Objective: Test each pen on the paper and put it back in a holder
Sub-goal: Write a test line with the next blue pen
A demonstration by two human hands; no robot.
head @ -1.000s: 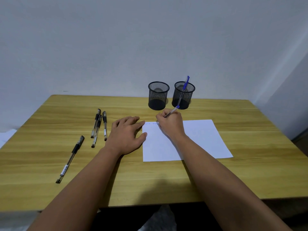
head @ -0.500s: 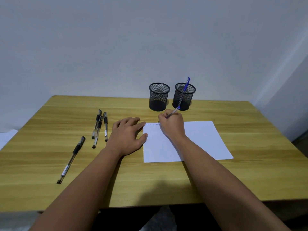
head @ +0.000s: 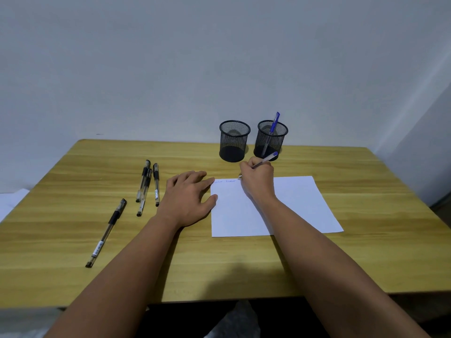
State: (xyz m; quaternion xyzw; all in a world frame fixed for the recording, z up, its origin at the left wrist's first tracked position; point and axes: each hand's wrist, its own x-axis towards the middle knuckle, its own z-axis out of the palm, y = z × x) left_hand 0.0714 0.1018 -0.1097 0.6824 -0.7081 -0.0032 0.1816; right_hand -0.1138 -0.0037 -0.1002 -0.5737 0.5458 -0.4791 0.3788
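Your right hand grips a blue pen, tip at the paper's far left corner. Your left hand lies flat, fingers straight, on the bench touching the paper's left edge. Two holders stand near the far edge.

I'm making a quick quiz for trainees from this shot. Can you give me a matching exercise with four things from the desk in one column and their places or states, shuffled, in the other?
Things:
1. left holder
2. right holder
3. left hand
4. right hand

States:
A. grips a blue pen with its tip at the paper's top edge
B. has one blue-capped pen standing in it
C. lies flat, fingers at the left edge of the paper
D. has no pen sticking out of it

Pairs: 1-D, 2-B, 3-C, 4-A
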